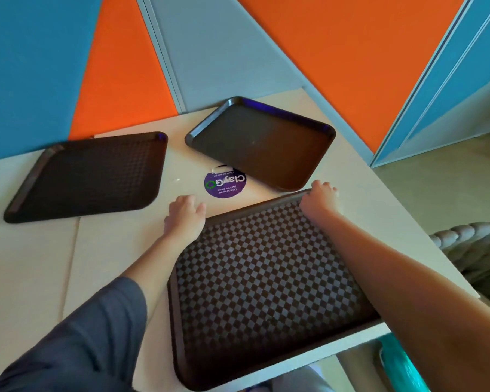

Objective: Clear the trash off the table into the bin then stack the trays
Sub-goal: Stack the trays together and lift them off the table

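Three dark brown trays lie on the pale table. The nearest tray has a checkered face and its near edge juts over the table's front edge. My right hand curls its fingers over this tray's far right corner. At the same tray's far left corner, my left hand lies with fingers stretched out, thumb next to the rim. A second checkered tray sits at the left. A smooth tray sits at the back, turned at an angle. All three trays hold nothing.
A round purple sticker is on the table between the trays, with a small white scrap at its far edge and a tiny white crumb to its left. A grey woven seat stands right of the table. A teal object shows below the table's edge.
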`<action>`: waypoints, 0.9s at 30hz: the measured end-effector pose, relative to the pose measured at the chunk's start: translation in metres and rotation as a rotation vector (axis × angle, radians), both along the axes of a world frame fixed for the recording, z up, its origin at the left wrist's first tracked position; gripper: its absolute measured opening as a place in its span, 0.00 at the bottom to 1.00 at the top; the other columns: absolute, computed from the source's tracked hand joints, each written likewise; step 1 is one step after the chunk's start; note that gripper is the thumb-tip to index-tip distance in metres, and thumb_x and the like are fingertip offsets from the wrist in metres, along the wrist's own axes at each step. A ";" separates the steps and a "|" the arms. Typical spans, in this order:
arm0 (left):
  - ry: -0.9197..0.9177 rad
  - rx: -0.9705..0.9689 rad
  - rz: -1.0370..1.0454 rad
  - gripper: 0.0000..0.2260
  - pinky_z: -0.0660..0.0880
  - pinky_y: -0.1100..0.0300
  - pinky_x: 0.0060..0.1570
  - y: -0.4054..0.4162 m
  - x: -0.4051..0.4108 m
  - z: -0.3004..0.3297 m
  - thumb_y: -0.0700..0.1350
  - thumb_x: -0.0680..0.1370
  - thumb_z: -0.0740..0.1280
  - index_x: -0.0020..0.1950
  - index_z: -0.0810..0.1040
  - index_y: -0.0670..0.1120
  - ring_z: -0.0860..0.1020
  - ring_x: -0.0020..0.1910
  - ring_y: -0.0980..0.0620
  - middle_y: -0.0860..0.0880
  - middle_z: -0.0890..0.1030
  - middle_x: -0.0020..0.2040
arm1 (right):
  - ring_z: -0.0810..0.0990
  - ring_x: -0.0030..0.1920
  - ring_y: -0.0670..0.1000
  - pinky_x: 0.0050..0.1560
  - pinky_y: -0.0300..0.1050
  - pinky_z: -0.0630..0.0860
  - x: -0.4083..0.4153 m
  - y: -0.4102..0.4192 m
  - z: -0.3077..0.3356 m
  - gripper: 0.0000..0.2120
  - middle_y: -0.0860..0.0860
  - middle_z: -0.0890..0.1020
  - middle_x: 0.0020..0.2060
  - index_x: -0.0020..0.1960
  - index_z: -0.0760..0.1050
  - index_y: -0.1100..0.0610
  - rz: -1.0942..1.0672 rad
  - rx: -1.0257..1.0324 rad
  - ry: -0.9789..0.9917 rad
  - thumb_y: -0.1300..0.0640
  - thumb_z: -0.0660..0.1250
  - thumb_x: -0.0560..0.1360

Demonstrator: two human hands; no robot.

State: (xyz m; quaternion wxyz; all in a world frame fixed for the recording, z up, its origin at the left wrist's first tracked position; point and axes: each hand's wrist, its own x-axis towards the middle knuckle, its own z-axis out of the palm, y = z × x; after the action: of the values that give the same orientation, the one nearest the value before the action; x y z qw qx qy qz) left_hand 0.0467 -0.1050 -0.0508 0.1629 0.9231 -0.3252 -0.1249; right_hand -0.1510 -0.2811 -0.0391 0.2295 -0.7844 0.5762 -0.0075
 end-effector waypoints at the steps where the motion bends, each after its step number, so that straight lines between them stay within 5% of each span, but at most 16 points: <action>1: 0.004 -0.007 -0.004 0.19 0.67 0.49 0.61 -0.010 0.003 0.001 0.51 0.81 0.55 0.68 0.68 0.43 0.67 0.65 0.45 0.44 0.70 0.67 | 0.66 0.66 0.59 0.62 0.55 0.69 0.003 -0.005 0.001 0.19 0.59 0.69 0.64 0.68 0.64 0.60 -0.004 0.015 -0.014 0.60 0.56 0.77; 14: 0.167 -0.122 0.051 0.19 0.79 0.54 0.45 -0.129 0.060 -0.016 0.51 0.79 0.62 0.65 0.70 0.43 0.76 0.52 0.47 0.43 0.75 0.60 | 0.70 0.63 0.61 0.62 0.52 0.70 0.050 -0.107 -0.018 0.22 0.62 0.69 0.64 0.68 0.63 0.65 -0.168 0.146 -0.117 0.55 0.58 0.78; 22: 0.094 -0.064 0.119 0.20 0.72 0.46 0.60 -0.174 0.076 -0.044 0.49 0.80 0.60 0.70 0.65 0.43 0.68 0.65 0.42 0.41 0.65 0.69 | 0.72 0.62 0.61 0.59 0.51 0.71 0.063 -0.138 -0.047 0.24 0.63 0.71 0.63 0.68 0.62 0.69 -0.261 0.215 -0.138 0.56 0.61 0.78; 27: 0.066 -0.059 0.201 0.21 0.70 0.45 0.61 -0.186 0.084 -0.056 0.48 0.79 0.60 0.70 0.65 0.42 0.65 0.67 0.41 0.40 0.67 0.68 | 0.76 0.55 0.59 0.45 0.46 0.71 0.062 -0.144 -0.058 0.19 0.60 0.75 0.57 0.65 0.65 0.64 -0.369 0.236 -0.225 0.63 0.63 0.75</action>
State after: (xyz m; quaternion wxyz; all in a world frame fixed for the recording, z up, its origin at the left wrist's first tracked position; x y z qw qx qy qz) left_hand 0.1306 -0.2907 -0.1068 0.2122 0.9413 -0.2290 -0.1286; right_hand -0.0891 -0.4253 -0.0974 0.3769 -0.6278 0.6774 -0.0691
